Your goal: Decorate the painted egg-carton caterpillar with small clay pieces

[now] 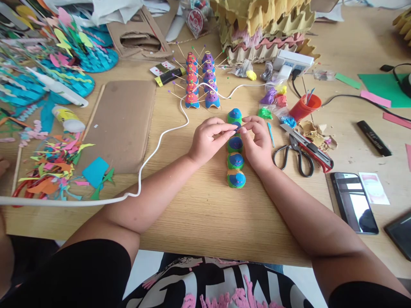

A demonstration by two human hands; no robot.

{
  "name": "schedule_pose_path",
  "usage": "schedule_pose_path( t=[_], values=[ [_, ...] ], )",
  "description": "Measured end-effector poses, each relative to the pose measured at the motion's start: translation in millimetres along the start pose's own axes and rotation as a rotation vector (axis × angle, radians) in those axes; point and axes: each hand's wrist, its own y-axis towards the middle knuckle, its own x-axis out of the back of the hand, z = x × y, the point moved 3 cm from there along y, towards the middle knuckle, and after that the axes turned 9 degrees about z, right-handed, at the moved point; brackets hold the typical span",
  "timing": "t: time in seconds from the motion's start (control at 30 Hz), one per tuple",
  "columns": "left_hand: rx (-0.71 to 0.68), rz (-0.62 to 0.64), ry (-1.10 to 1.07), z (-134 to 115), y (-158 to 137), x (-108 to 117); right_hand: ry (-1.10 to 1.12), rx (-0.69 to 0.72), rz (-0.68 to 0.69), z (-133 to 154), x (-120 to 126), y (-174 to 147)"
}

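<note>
A strip of egg-carton cups (236,161), coated blue on top and green round the sides, lies lengthwise on the table in front of me. Over its second cup from the far end, my left hand (209,139) and my right hand (257,143) meet, fingertips pinched close together. Whatever is between the fingers is too small or too hidden to make out. Beyond them stand two finished-looking egg-carton strips, a red and blue one (192,87) and a purple and blue one (211,87), with pin-headed sticks poking out. A small blue tool (270,134) lies beside my right hand.
A white cable (160,141) runs from a glue gun (59,87) across my left forearm. On the right lie scissors (293,156), a utility knife (310,149), a red cup (305,107), bagged clay (269,96) and a phone (353,203). Cardboard (120,124) and paper scraps (58,162) are left.
</note>
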Motion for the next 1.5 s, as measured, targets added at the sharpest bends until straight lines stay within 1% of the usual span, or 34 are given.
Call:
schedule_pose_path(
  t=[0.13,0.27,0.43,0.63,0.8,0.97,1.1,1.2,1.33,1.5],
  values=[
    [0.044,0.027,0.014,2.3,-0.5,-0.9,0.001,-0.016,0.002,0.5,-0.6,0.4],
    [0.061,0.035,0.011,2.4,-0.8,-1.0,0.005,-0.015,0.016,1.8,-1.3,0.7],
    [0.054,0.028,-0.013,2.3,-0.9,-1.4,0.011,-0.02,0.016,3.1,-2.0,0.2],
    [0.046,-0.009,-0.011,1.4,-0.4,-0.8,0.052,-0.028,0.064,2.5,-3.6,-0.3],
    [0.073,-0.027,-0.039,0.4,0.2,0.9,0.071,-0.025,0.064,2.0,-4.5,-0.5],
    [0.097,0.004,-0.061,0.0,0.3,0.3,0.057,0.0,0.04,1.6,-5.9,-0.5],
    [0.115,-0.01,-0.085,-0.7,0.5,1.1,0.056,-0.006,0.03,0.8,-5.3,-0.1],
    [0.095,-0.013,-0.115,-2.1,0.8,0.7,0.064,-0.011,0.026,0.2,-5.1,0.2],
    [0.069,-0.001,-0.127,-2.9,1.3,-0.9,0.065,-0.012,0.04,0.5,-5.5,0.4],
    [0.1,0.016,-0.09,-0.5,1.8,-1.5,0.07,-0.024,0.069,2.5,-4.9,0.6]
  ],
)
